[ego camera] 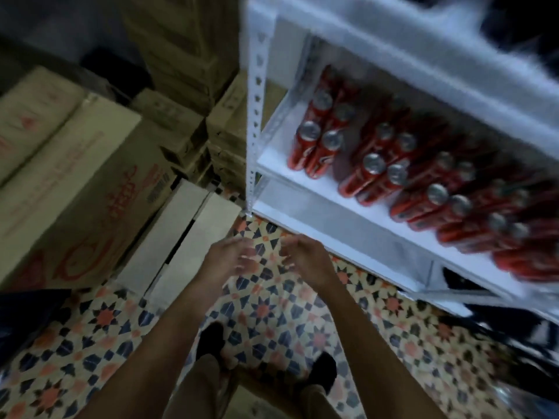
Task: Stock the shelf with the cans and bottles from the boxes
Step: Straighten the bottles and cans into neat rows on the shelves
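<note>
Looking down, you hold your left hand (234,258) and right hand (302,257) out over the patterned star-tile floor (263,309), close together, fingers loosely spread and blurred, gripping nothing. Red aluminium drink cans (375,164) stand in paired rows on the middle board of the white metal shelf unit (257,122) to your right. Brown cardboard boxes with red print (75,189) are stacked at your left, and a plain white carton (184,237) lies on the floor between them and the shelf post, just ahead of your left hand. Your dark shoes (211,340) show below.
</note>
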